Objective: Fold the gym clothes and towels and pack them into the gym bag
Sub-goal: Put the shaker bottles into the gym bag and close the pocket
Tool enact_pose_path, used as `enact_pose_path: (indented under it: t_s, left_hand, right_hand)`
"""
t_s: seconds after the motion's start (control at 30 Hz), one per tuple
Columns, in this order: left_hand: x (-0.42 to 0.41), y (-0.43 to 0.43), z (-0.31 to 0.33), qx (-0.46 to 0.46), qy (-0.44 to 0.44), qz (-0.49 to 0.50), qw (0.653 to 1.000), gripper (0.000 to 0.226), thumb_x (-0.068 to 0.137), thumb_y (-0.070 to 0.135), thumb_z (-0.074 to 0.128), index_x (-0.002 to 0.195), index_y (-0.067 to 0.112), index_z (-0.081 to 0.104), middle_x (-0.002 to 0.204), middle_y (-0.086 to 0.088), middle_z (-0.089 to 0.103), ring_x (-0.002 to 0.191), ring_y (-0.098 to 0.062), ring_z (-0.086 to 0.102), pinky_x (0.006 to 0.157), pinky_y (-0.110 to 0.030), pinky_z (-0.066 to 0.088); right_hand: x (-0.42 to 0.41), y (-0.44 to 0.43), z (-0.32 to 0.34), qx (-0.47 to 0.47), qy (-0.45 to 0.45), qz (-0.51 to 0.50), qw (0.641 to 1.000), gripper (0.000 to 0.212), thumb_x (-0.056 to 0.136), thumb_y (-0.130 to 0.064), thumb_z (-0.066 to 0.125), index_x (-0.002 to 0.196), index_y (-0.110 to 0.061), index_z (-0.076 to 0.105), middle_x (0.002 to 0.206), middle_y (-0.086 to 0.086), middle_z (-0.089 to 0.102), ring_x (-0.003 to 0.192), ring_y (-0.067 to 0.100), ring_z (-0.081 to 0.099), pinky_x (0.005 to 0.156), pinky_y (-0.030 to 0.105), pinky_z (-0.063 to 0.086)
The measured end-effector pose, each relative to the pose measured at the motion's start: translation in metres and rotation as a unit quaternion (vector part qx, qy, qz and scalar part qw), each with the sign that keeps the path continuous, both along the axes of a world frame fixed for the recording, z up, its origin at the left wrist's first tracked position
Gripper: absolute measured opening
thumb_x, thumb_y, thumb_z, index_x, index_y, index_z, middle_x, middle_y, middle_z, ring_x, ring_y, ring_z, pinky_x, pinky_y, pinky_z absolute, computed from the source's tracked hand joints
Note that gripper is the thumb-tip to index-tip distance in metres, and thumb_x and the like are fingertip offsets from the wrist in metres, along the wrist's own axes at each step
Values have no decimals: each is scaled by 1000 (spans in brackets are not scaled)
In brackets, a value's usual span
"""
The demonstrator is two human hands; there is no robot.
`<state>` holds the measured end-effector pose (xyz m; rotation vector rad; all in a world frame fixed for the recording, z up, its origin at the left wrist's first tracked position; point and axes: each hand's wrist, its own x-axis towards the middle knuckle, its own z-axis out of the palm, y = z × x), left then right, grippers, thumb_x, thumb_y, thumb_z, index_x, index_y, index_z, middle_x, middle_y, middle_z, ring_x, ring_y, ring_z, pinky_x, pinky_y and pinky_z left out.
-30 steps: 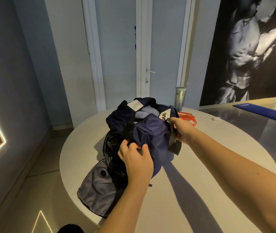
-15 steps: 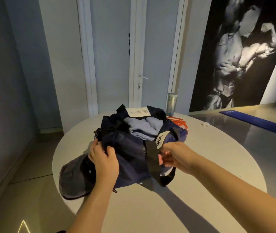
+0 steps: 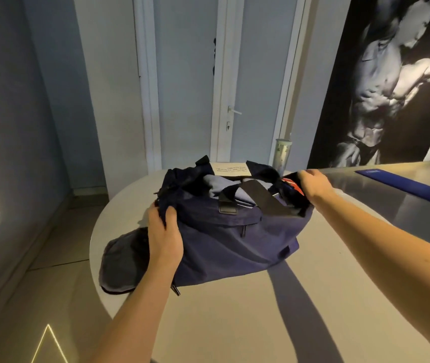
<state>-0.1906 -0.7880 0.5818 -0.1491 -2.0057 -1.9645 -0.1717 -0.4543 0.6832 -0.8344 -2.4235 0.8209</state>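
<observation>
The person's left hand (image 3: 165, 238) and right hand (image 3: 313, 183) are bare. The left arm (image 3: 140, 310) and the right arm (image 3: 391, 258) are bare too, from the wrists to the edge of the picture. Both arms look slim and smooth. The rest of the person is out of view.

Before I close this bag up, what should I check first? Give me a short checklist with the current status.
1. Both ends held: left hand grips the left end of the gym bag, right hand grips the right end. Ok.
2. Contents inside: grey-blue cloth sits within the opening. Ok.
3. Opening free: the black strap lies across it. Not ok.
4. Everything packed: a grey fabric piece lies outside, by the left end, near the edge of the table. Cannot tell whether it belongs inside.
5. Tumbler behind the bag: upright, base hidden. Cannot tell the clearance.
</observation>
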Motion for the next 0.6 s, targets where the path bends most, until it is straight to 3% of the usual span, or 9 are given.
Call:
enact_pose_path:
  t_s: [0.1,0.13,0.23,0.37,0.43,0.5,0.6]
  left_hand:
    - [-3,1,1,-23,8,0,1000,38,109,37,38,141,17,42,121,9,52,108,-11,53,94,-28,42]
    - [-4,1,1,-35,1,-1,999,36,109,37,37,138,16,43,115,9,54,103,-12,55,91,-30,44]
    - [-13,-3,2,-56,-17,-6,998,31,109,38,34,128,15,41,105,4,54,95,-13,57,80,-30,44]
    - [-29,-19,7,-50,-28,-28,998,26,110,36,34,124,14,41,107,-1,54,96,-16,56,82,-33,43]
    - [-37,-25,11,-49,-24,-46,997,23,110,33,34,121,14,41,103,2,53,94,-13,54,84,-35,42]
    - [-42,-30,12,-54,-22,-70,996,19,110,32,36,119,15,42,102,4,53,92,-9,53,82,-32,42]
    - [-45,-39,11,-60,-25,-99,993,19,107,27,44,120,13,46,113,-4,56,99,-16,55,81,-31,43]
  right_hand:
    - [2,-13,-3,-64,-52,63,995,25,97,-27,56,106,-7,67,102,16,67,82,28,60,66,30,45]
    - [3,-12,-7,-70,-64,59,994,20,95,-27,62,101,-9,67,95,13,67,79,26,61,63,28,45]
    - [8,-9,-20,-36,-94,23,995,25,86,-30,75,100,-10,69,96,12,70,88,29,65,71,32,48]
    - [28,-4,-15,-48,-28,-25,998,21,82,-17,73,98,-4,73,89,14,72,85,30,69,76,37,58]
    - [43,-2,-13,-35,-10,-29,999,17,82,-14,70,95,-3,72,88,15,71,83,30,68,71,34,56]
    - [58,-3,-14,16,-36,-25,999,18,87,-18,66,97,-4,69,91,16,71,83,31,66,72,36,55]
    - [83,-13,-18,133,-27,-1,991,23,92,-18,58,112,-10,66,106,13,70,94,33,64,85,45,56]
